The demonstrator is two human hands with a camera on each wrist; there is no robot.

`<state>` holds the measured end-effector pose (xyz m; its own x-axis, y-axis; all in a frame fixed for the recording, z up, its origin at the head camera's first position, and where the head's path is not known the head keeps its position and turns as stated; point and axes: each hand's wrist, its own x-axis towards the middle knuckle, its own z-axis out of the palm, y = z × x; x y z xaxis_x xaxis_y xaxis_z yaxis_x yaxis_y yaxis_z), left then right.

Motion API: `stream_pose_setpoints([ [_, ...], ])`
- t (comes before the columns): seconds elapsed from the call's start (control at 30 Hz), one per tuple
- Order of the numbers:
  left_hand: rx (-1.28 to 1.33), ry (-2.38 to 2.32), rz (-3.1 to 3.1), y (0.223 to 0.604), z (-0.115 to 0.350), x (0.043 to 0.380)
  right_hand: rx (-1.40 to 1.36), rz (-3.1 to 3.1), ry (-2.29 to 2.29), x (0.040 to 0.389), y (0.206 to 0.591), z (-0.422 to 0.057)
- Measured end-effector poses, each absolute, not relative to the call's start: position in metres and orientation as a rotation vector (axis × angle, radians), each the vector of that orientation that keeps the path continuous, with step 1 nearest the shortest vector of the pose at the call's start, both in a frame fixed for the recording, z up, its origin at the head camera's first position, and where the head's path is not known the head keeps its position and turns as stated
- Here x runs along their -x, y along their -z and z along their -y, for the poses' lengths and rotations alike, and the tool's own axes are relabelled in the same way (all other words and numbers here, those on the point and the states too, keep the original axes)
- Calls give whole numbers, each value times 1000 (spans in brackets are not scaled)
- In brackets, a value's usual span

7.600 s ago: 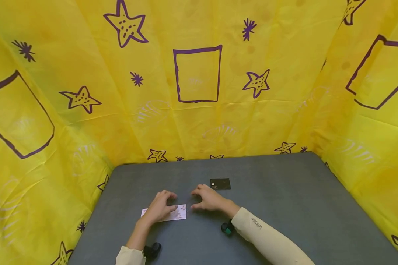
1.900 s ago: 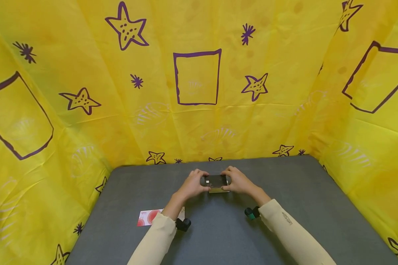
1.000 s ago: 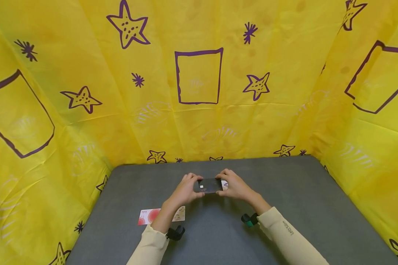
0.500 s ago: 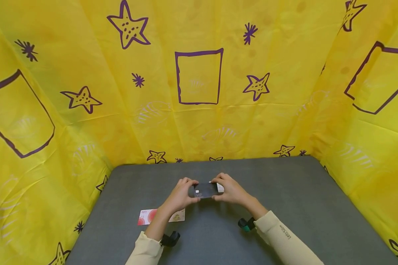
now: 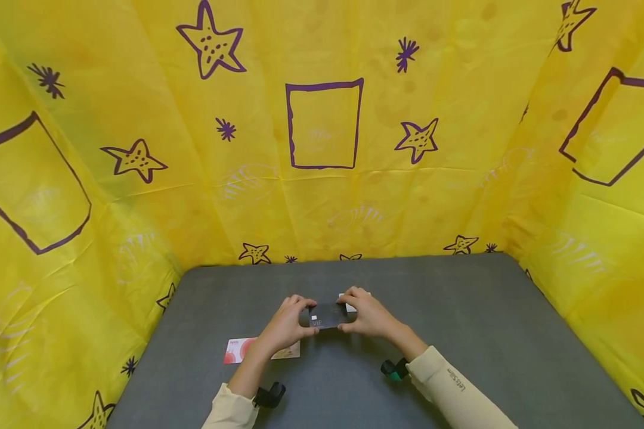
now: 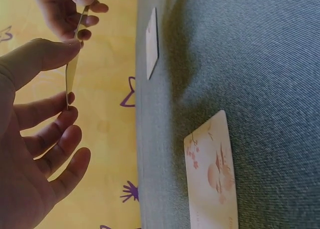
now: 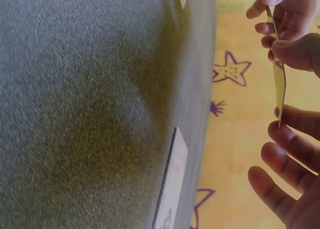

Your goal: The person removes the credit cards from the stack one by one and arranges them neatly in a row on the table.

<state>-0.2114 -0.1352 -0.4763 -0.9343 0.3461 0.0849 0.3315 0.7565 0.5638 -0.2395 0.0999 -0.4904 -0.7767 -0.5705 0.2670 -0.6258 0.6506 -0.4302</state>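
Observation:
Held up between both hands is a black card (image 5: 328,316) with "VIP" lettering and a small pale square. My left hand (image 5: 285,326) pinches its left end between thumb and fingers; my right hand (image 5: 372,316) pinches the right end the same way. Both wrist views show the card (image 6: 73,71) edge-on, tilted and off the table. Partly behind the right hand, a whitish card (image 5: 351,308) lies on the table. Left of the left wrist is a white-and-red printed card (image 5: 238,350), partly covered by the forearm; a beige printed part (image 5: 288,350) shows on its other side.
The grey cloth-covered table (image 5: 451,339) reaches back to a yellow printed curtain (image 5: 322,208), which also rises on both sides. A dark wrist camera (image 5: 270,395) sits at the left sleeve and another wrist camera (image 5: 394,370) at the right.
The black card, lying on the table 7.6 s ago, is now lifted in both hands. Over the last seconds they carried it left and nearer, exposing the whitish card behind. The printed card stays put.

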Motion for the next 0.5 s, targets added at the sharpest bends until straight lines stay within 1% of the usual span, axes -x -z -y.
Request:
stream_pose_setpoints([
  [0.5,-532,-923,-2917,484,143,207,-1030,2774,-815,236,498,-93],
])
